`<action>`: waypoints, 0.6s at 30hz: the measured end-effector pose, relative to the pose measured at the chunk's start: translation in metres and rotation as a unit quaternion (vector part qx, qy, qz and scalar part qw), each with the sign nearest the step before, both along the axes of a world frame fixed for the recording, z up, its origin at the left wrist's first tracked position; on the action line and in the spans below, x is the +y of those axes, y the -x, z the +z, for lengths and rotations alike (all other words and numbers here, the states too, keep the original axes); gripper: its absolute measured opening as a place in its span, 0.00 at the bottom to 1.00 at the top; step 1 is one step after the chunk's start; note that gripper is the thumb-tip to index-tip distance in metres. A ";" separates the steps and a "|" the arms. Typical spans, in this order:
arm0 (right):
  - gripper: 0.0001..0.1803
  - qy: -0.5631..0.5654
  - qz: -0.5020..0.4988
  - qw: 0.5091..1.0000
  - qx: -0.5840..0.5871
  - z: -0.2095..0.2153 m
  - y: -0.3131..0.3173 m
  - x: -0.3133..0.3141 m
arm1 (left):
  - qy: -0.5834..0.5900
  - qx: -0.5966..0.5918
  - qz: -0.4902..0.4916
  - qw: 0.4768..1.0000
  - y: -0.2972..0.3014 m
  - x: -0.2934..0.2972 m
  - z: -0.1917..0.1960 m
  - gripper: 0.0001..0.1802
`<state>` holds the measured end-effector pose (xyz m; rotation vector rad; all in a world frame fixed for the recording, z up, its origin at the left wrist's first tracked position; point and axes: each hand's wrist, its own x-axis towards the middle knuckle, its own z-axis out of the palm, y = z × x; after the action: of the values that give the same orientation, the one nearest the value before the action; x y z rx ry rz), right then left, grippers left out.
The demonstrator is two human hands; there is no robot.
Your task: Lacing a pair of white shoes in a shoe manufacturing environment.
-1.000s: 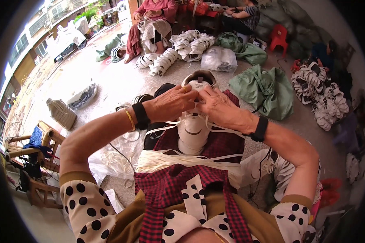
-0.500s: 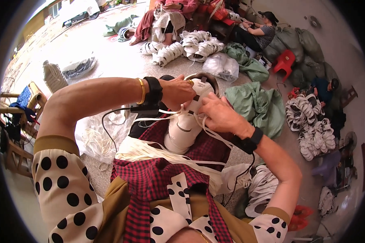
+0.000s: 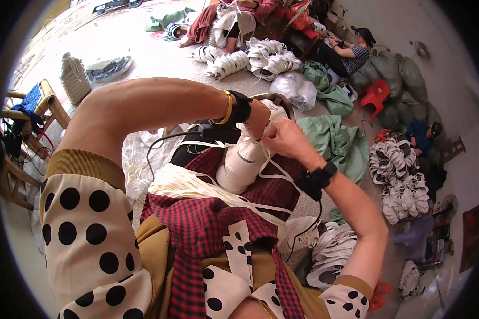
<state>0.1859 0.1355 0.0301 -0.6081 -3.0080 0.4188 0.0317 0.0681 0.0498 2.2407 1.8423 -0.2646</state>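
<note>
1. Currently, a bamboo chair [image 3: 52, 101] is standing at the far left, with a blue cloth [image 3: 31, 100] lying over it.
2. A beige bundle [image 3: 74, 78] is standing beyond the chair; a clear-wrapped package [image 3: 110, 68] is lying just beside it.
3. A clear plastic bag [image 3: 135, 159] is lying on the floor, left of the lap.
4. A bundle of cream laces [image 3: 183, 181] is lying across the checked apron [image 3: 197, 212].
5. The white shoe [image 3: 234, 167] is lying over the lap, its toe pointing toward the person and its opening facing away. Lace strands [image 3: 205, 142] are extending from both sides.
6. The left hand [image 3: 257, 119] is reaching over the upper part of the shoe. The wrist is hiding its fingertips; how far its grip is opening, and what it is holding, cannot be told.
7. The right hand [image 3: 287, 138] is working just beside the left, at the lacing area. Its fingers are bending inward; whether its grip is closing on a strand cannot be told.
8. A stack of white shoe parts [image 3: 332, 250] is lying right of the lap.
9. A green sack [image 3: 338, 141] is spreading beyond the right hand.
10. A red stool [image 3: 376, 97] is standing farther right.
</note>
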 end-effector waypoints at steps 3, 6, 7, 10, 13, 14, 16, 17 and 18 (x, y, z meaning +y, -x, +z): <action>0.16 -0.034 -0.058 0.991 0.114 -0.008 0.000 -0.003 | -0.076 -0.027 0.006 0.997 0.004 -0.001 -0.011 0.20; 0.16 0.316 -0.132 0.874 0.345 -0.012 -0.009 -0.004 | -0.155 -0.207 0.016 0.966 0.018 -0.003 -0.005 0.19; 0.14 0.319 -0.128 0.875 0.341 -0.015 -0.014 -0.007 | -0.160 -0.420 0.066 0.891 0.025 -0.006 0.001 0.19; 0.16 0.350 -0.076 0.843 0.402 -0.019 -0.023 -0.009 | -0.198 -0.551 -0.016 0.810 0.024 -0.015 0.014 0.16; 0.15 0.341 -0.109 0.850 0.386 -0.018 -0.035 -0.010 | -0.215 -0.524 0.079 0.821 0.010 -0.032 0.007 0.16; 0.15 0.334 -0.125 0.844 0.400 -0.018 -0.034 -0.011 | -0.240 -0.488 0.098 0.833 0.006 -0.033 0.003 0.14; 0.13 0.344 -0.095 0.842 0.405 -0.016 -0.033 -0.011 | -0.198 -0.574 0.118 0.786 -0.001 -0.033 -0.008 0.13; 0.12 0.236 -0.058 0.884 0.400 -0.016 -0.029 -0.011 | -0.189 -0.604 0.124 0.764 -0.003 -0.031 -0.015 0.12; 0.12 0.127 -0.020 0.919 0.373 -0.015 -0.025 -0.011 | -0.187 -0.602 0.121 0.767 -0.001 -0.029 -0.020 0.12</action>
<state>0.2109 0.1245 0.0150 -0.3915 -2.2244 0.8253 0.0326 0.0395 0.0300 1.5290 1.3658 1.3632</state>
